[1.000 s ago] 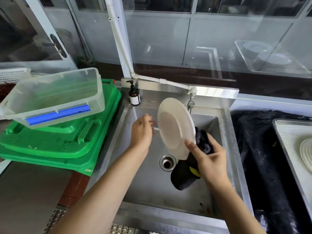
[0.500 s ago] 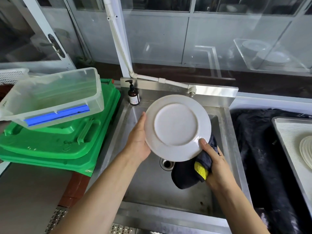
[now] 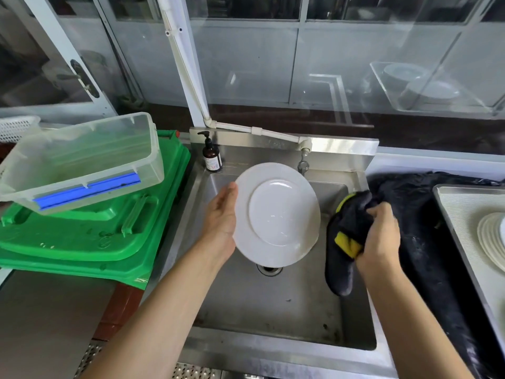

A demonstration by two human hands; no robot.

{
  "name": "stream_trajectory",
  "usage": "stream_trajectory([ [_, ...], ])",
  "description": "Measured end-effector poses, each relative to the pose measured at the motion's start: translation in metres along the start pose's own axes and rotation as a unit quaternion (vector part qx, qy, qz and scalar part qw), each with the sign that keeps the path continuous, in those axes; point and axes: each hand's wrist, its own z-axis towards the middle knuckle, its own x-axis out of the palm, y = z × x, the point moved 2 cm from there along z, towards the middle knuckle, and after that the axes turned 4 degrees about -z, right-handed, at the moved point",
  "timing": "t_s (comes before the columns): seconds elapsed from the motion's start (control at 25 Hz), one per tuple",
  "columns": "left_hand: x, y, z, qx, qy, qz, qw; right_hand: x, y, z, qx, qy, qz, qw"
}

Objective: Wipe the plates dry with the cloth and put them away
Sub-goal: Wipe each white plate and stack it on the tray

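Observation:
A white plate [image 3: 276,212] is held tilted over the steel sink [image 3: 273,305], its face toward me. My left hand [image 3: 221,222] grips its left rim, thumb on the edge and fingers hidden behind. My right hand [image 3: 381,236] grips a dark cloth with a yellow patch [image 3: 345,233] just right of the plate, apart from it. A stack of white plates [image 3: 492,239] lies on a metal tray [image 3: 459,212] at the far right.
A clear plastic tub [image 3: 82,160] sits on green lids [image 3: 90,239] left of the sink. A brown soap pump bottle [image 3: 211,157] and a tap [image 3: 303,162] stand at the sink's back. Black fabric [image 3: 426,242] covers the counter to the right.
The plate was turned from edge-on to facing me. My right hand let go of its lower rim and moved right with the cloth; my left hand now holds the plate alone.

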Motion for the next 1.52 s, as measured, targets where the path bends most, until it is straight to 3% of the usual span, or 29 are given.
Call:
stream_trajectory([
  [0.08, 0.002, 0.004, -0.003, 0.025, 0.015, 0.021, 0.999, 0.011, 0.02, -0.001, -0.101, 0.033, -0.038, 0.994],
  [0.2, 0.009, 0.005, -0.01, 0.066, 0.071, 0.08, 0.992, 0.031, 0.025, -0.013, -0.259, 0.07, -0.189, 0.945],
  [0.4, 0.011, 0.003, -0.009, 0.101, 0.089, 0.105, 0.985, 0.052, 0.012, -0.026, -0.34, 0.066, -0.186, 0.919],
  [0.48, 0.013, 0.005, -0.01, 0.126, 0.09, 0.132, 0.979, 0.066, 0.008, -0.041, -0.424, 0.109, -0.201, 0.876],
  [0.56, 0.013, 0.008, -0.01, 0.137, 0.087, 0.138, 0.977, 0.077, 0.005, -0.056, -0.514, 0.171, -0.225, 0.81],
  [0.64, 0.013, 0.005, -0.011, 0.141, 0.078, 0.129, 0.978, 0.077, 0.002, -0.054, -0.541, 0.217, -0.259, 0.77],
  [0.68, 0.012, 0.003, -0.011, 0.145, 0.08, 0.127, 0.978, 0.075, 0.002, -0.047, -0.512, 0.22, -0.27, 0.785],
  [0.8, 0.016, 0.001, -0.013, 0.151, 0.079, 0.158, 0.973, 0.071, 0.006, -0.032, -0.366, 0.175, -0.234, 0.883],
  [0.84, 0.018, 0.001, -0.014, 0.144, 0.072, 0.166, 0.973, 0.074, 0.004, -0.036, -0.361, 0.165, -0.23, 0.888],
  [1.0, 0.023, 0.003, -0.007, 0.13, 0.062, 0.148, 0.978, 0.085, -0.011, -0.066, -0.465, 0.208, -0.234, 0.828],
  [1.16, 0.032, -0.002, -0.01, 0.092, 0.048, 0.095, 0.99, 0.072, -0.034, -0.079, -0.478, 0.172, -0.195, 0.839],
  [1.36, 0.034, -0.02, -0.003, 0.064, -0.004, 0.039, 0.997, 0.041, -0.076, -0.086, -0.595, 0.211, -0.268, 0.727],
  [1.4, 0.033, -0.021, -0.001, 0.062, -0.013, 0.029, 0.998, 0.034, -0.082, -0.083, -0.599, 0.209, -0.277, 0.721],
  [1.44, 0.031, -0.021, 0.0, 0.057, -0.017, 0.022, 0.998, 0.028, -0.085, -0.078, -0.582, 0.195, -0.278, 0.739],
  [1.52, 0.027, -0.019, 0.002, 0.044, -0.016, 0.01, 0.999, 0.021, -0.085, -0.066, -0.487, 0.149, -0.244, 0.825],
])
